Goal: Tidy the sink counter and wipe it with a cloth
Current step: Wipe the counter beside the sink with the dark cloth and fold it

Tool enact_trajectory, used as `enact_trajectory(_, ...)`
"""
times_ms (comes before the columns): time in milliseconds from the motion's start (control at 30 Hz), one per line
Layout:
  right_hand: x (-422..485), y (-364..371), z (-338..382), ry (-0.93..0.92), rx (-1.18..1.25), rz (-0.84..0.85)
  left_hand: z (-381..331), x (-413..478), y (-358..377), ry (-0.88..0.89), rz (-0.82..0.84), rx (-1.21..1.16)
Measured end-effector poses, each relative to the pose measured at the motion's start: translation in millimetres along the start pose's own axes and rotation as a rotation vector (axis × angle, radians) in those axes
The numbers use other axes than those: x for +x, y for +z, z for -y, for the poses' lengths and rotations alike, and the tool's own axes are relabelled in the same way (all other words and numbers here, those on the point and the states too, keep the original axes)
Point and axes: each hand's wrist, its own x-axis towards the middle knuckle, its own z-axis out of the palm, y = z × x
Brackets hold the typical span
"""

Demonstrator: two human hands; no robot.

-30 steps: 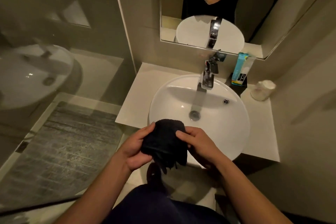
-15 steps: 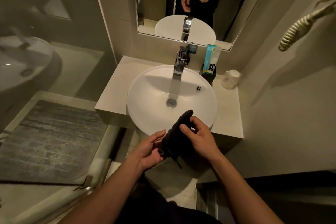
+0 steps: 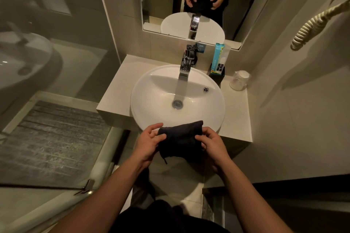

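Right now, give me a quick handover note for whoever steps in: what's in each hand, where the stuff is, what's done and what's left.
Left hand: grip on the left edge of the dark cloth.
Right hand: grip on its right edge. The cloth is held in the air over the near rim of the basin, touching no surface.
Counter: a teal packet stands in a dark holder right of the tap; a wrapped cup sits in the back right corner.
Done: cloth in hand.
Left: wiping not yet begun; packet and cup likely need moving before wiping beneath them.
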Motion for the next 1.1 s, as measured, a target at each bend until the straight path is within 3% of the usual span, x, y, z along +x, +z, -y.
enact_trajectory(100,15,7,-12,0.053,-0.028,-0.077,-2,12,-3,0.122,-0.058,0.204)
enact_trajectory(233,35,16,-31,0.067,-0.29,-0.187,0,28,-5,0.178,-0.102,0.482)
enact_trajectory(500,43,30,-43,-0.019,-0.594,-0.298,9,36,3,0.284,-0.261,0.946)
enact_trajectory(633,39,30,-43,-0.05,-0.665,-0.282,13,39,-3,0.339,-0.302,1.061)
enact_trajectory(800,40,19,-45,-0.229,-1.069,-0.168,14,40,-16,0.431,-0.145,1.233)
enact_trajectory(933,44,9,-43,-0.346,-1.259,-0.056,13,41,-29,0.54,0.084,1.595)
enact_trajectory(1100,46,0,-39,-0.399,-1.346,0.027,13,38,-29,0.523,0.049,1.777)
